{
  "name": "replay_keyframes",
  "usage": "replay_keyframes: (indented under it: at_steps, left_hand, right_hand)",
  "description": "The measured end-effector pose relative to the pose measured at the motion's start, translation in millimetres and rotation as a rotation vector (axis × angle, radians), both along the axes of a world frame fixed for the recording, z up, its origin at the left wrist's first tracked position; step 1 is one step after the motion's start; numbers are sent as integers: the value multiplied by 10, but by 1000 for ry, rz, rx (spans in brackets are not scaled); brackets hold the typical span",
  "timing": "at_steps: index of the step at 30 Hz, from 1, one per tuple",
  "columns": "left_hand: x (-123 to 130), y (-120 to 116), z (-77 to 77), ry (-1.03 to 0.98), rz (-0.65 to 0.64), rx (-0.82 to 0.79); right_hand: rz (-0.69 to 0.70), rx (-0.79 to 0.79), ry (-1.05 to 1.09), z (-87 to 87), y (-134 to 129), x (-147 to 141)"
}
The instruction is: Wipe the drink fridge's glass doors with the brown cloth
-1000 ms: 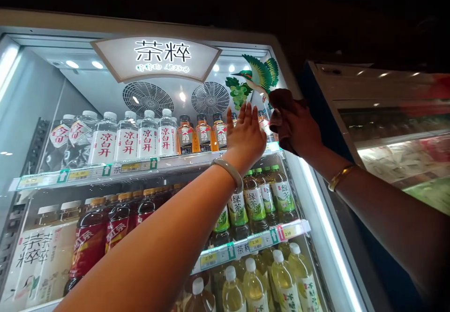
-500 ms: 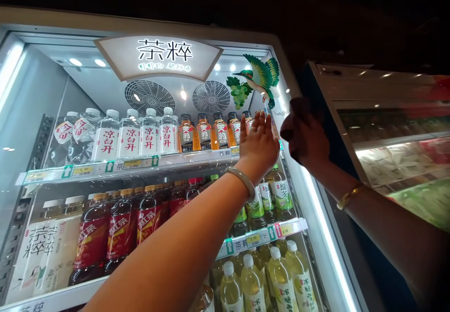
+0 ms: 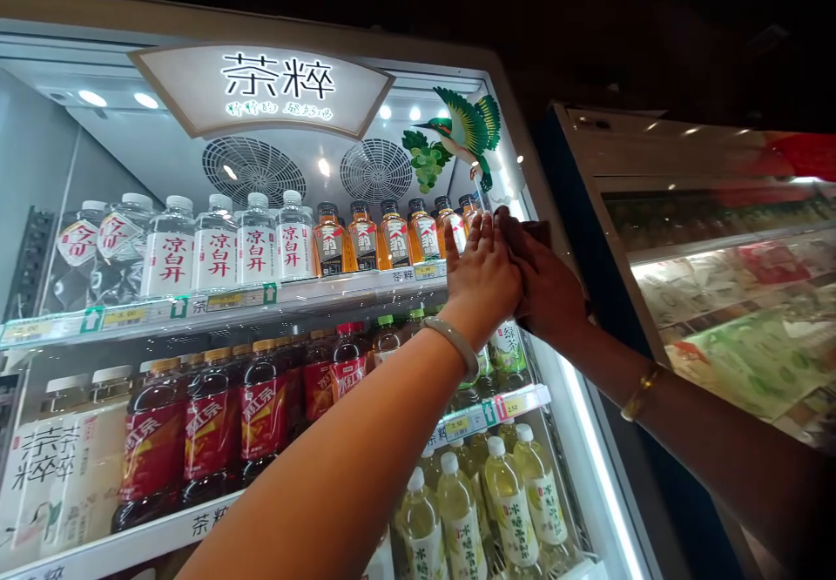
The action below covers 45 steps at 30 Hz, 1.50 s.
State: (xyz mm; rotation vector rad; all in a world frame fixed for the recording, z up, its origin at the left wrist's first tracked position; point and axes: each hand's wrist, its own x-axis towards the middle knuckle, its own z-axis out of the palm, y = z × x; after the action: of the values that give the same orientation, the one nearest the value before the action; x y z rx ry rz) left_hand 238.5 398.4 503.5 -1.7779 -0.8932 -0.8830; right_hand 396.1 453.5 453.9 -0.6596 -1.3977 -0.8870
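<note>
My left hand, with a pale bangle at the wrist, lies flat with fingers stretched upward against the glass door of a lit drinks fridge. Right beside it, my right hand, wearing a gold bracelet, presses a dark brown cloth at the door's right edge. The cloth is mostly hidden behind the fingers. Just above both hands, a green bird picture and a bunch of grapes decorate the glass.
Behind the glass stand clear water bottles, orange drink bottles, red-labelled tea bottles and pale yellow drink bottles. A lit sign spans the fridge top. Another chilled display with packaged goods stands at right.
My right hand has moved left with the dark cloth, from apart to right beside my left hand. The left hand stays flat on the glass. The view has shifted slightly.
</note>
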Motion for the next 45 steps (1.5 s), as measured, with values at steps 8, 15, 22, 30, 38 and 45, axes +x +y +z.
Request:
replay_keyframes:
  at_steps: [8, 15, 22, 30, 38, 45]
  left_hand:
    - [-15, 19, -268, 29, -28, -3]
    - [-69, -6, -600, 13, -33, -55]
    - [-218, -23, -835, 69, -68, -18]
    - [-475, -56, -965, 29, -40, 7]
    - [-559, -119, -1031, 12, -25, 17]
    - [-695, -161, -1221, -15, -51, 24]
  right_hand:
    - [-131, -25, 130, -202, -47, 126]
    - [-155, -106, -107, -523, -123, 52]
    - [-222, -119, 44, -906, -184, -5]
    - [-145, -132, 122, -959, -251, -69]
    - [-91, -55, -51, -1067, -307, -509]
    - [-166, -94, 161, -1379, -379, -661]
